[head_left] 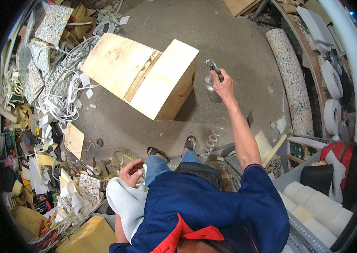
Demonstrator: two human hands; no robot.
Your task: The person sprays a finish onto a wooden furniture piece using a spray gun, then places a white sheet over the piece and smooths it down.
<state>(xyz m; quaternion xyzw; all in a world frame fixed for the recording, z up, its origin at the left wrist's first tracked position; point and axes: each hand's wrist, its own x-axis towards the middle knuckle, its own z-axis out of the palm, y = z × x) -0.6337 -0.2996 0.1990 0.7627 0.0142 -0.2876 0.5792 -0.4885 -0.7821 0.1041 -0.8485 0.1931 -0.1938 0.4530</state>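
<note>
My right hand [224,85] is wrapped around the handle of a metal spray gun [213,66], whose silver cup hangs below it. The gun is just right of a plywood piece [168,80], a boxy form with a long flat panel and a raised block. My left hand [131,173] hangs by my left side, its fingers loosely bent and apart, with nothing visible in them. White cloth or foam [124,202] lies along my left forearm. A clear coiled air hose [212,143] runs near my right foot.
Scrap foam and white strips [62,101] heap along the left. A speckled foam roll [290,80] lies at the right beside shelving. White foam rolls [317,202] fill the lower right. A small plywood offcut [74,140] rests on the left floor.
</note>
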